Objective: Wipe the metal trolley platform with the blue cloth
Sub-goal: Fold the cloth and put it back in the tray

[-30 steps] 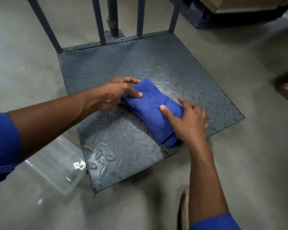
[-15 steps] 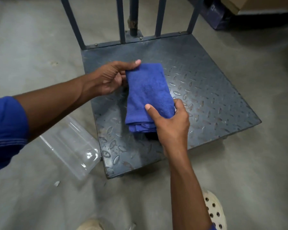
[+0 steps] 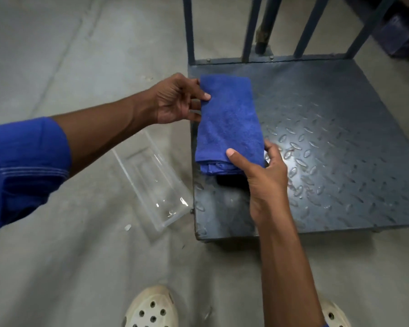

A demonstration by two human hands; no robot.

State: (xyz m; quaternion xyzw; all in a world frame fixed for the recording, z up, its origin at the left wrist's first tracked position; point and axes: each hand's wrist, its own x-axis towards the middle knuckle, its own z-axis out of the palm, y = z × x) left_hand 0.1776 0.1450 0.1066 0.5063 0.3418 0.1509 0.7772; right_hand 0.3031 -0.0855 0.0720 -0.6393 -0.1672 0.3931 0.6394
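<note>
Cloth (image 3: 229,119), folded, soft and light, hangs above the trolley platform (image 3: 328,142), pinched between left hand (image 3: 175,100) fingers at its far edge and right hand (image 3: 265,168) fingers nearer; best gripped flat.

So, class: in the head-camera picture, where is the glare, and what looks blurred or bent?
Head view: bright glare on the platform beside the right hand; smaller highlights on the clear tray. The uprights at the top are soft with blur and splay outward, a wide-angle effect. The cloth is sharp.
</note>
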